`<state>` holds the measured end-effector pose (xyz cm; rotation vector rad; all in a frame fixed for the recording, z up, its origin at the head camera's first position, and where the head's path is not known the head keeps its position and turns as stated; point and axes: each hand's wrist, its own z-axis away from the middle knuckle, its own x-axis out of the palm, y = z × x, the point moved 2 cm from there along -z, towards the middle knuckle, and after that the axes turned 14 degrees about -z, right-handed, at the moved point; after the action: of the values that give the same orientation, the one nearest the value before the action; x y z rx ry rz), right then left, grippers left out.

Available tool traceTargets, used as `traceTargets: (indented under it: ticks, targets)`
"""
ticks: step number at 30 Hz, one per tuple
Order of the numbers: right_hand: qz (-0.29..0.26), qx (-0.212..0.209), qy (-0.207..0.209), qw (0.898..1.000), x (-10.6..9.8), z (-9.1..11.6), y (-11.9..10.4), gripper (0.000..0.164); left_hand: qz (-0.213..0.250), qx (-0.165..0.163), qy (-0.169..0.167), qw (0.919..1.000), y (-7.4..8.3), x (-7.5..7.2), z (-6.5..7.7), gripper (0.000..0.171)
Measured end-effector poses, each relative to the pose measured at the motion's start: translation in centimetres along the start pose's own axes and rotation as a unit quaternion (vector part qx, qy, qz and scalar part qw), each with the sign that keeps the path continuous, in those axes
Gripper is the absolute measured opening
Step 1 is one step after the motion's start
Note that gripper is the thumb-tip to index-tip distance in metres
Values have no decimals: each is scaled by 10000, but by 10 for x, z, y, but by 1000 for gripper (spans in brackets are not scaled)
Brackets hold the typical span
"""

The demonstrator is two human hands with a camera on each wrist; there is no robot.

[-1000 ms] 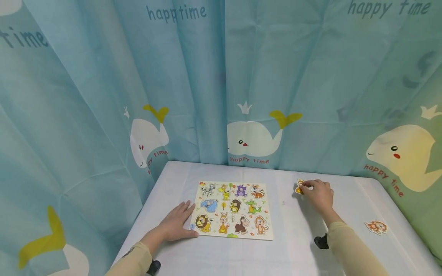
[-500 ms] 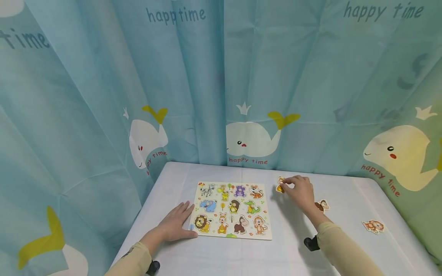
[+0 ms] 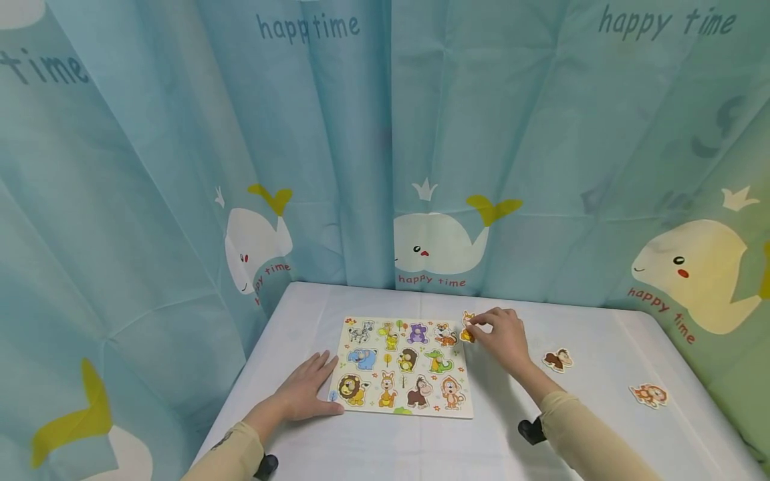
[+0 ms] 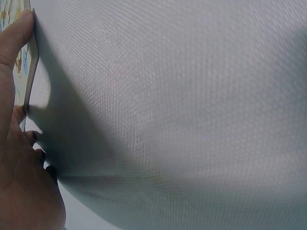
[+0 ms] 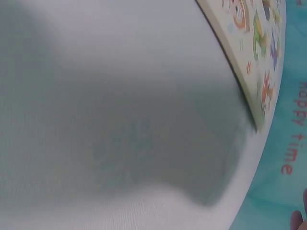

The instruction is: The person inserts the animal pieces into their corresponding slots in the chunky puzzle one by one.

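Note:
An animal puzzle board [image 3: 391,397] lies flat on the white-covered table, showing rows of animals such as a lion, a zebra and a crocodile. My left hand [image 3: 307,391] rests at the board's left edge, thumb on its lower left corner and fingers spread along the side; the thumb [image 4: 17,38] also shows in the left wrist view. Between thumb and fingertips my right hand [image 3: 502,336] pinches a kangaroo puzzle piece [image 3: 468,327] at the board's upper right edge. Only fingertips [image 5: 297,219] of that hand show in the right wrist view.
A brown ape puzzle piece [image 3: 558,361] lies on the table right of my right hand. Farther right is an orange-brown monkey puzzle piece [image 3: 650,395]. A blue whale-print curtain [image 3: 445,133] hangs behind the table [image 3: 373,454] and along its sides.
My right hand has carried the kangaroo puzzle piece leftward to the board's upper right edge. The ape puzzle piece, hidden earlier behind the hand, now shows. My left hand stays in place.

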<state>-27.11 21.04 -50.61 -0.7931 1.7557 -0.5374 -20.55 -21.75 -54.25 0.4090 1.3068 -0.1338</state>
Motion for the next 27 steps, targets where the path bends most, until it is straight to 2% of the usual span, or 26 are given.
traceTargets:
  ticks: [12,18,27]
  targets:
    - [-5,-651,-207,9977,23,11,-28,12,-38,100,99,9999,-5,6,-1,111]
    - [-36,-705,-368,9968,35,16,-40,9,25,-7,13,10000,-2,2,0,109]
    - [-92,-816,-547,9951,46,23,-51,5,5,14,0,10000,-1,1,0,108]
